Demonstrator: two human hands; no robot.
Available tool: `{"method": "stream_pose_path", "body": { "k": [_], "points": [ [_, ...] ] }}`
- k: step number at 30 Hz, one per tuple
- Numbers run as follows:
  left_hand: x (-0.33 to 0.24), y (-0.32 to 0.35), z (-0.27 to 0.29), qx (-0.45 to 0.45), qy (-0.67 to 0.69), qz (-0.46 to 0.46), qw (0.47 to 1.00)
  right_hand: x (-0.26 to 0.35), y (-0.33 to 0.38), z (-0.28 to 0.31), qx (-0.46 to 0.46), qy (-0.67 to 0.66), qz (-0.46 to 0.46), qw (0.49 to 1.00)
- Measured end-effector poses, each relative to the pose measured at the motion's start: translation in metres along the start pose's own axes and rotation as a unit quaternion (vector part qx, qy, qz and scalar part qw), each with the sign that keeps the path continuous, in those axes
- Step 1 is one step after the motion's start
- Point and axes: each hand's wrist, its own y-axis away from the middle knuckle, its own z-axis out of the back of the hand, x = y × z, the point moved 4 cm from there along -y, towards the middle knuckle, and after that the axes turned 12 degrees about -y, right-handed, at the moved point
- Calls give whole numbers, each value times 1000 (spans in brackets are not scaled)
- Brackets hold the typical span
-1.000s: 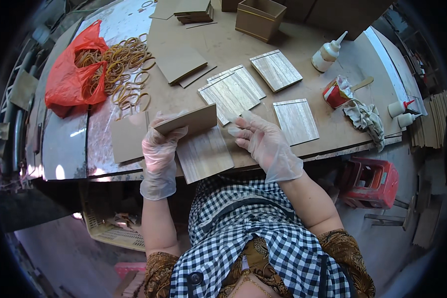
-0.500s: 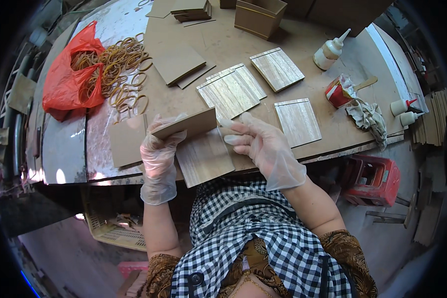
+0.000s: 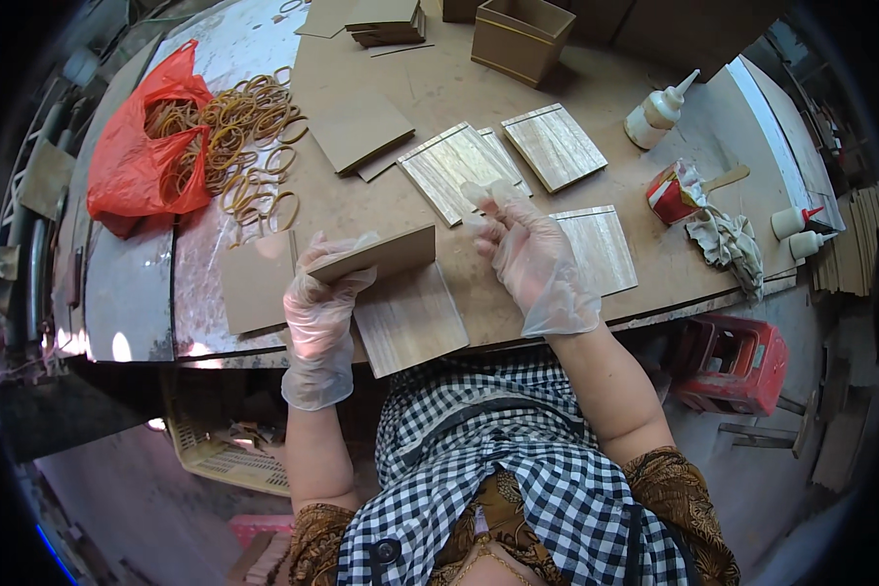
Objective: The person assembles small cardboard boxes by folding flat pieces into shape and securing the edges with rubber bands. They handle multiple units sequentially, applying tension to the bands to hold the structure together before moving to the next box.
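Observation:
My left hand, in a thin clear glove, is closed on the end of a plain brown board. That board stands tilted on edge against a wood-grain board, which reaches past the table's front edge; whether they are fixed together I cannot tell. My right hand, also gloved, pinches the near right edge of another wood-grain board. This one partly covers a similar board behind it. Two more grooved wood-grain boards lie to the right.
A red plastic bag spills rubber bands at the left. Brown boards and a banded brown box stand farther back. Right: a glue bottle, red pot, rag, and red stool below.
My right hand has moved from beside the tilted brown board forward to the wood-grain board and taken its edge. That board has shifted slightly away from me. My left hand keeps its hold.

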Motion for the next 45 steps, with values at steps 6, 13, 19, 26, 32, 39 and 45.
{"method": "stream_pose_path", "body": {
  "k": [6,13,19,26,32,39,45],
  "points": [
    [-8,-1,0,5,-18,-22,1000,11,14,-7,-87,312,130,937],
    [-8,-1,0,-3,-8,2,1000,12,14,-40,5,763,348,545],
    [-11,-3,-1,8,-18,-3,1000,12,-21,-52,18,828,233,509],
    [-9,-2,1,12,-4,16,1000,27,-55,-89,153,857,155,468],
    [-14,-4,-1,20,5,28,999,31,-93,-95,178,903,62,386],
    [-13,-4,1,15,-6,22,1000,23,-92,-111,187,922,50,335],
    [-13,-5,1,20,-30,14,999,26,-83,-127,166,943,88,275]
  ]
}}
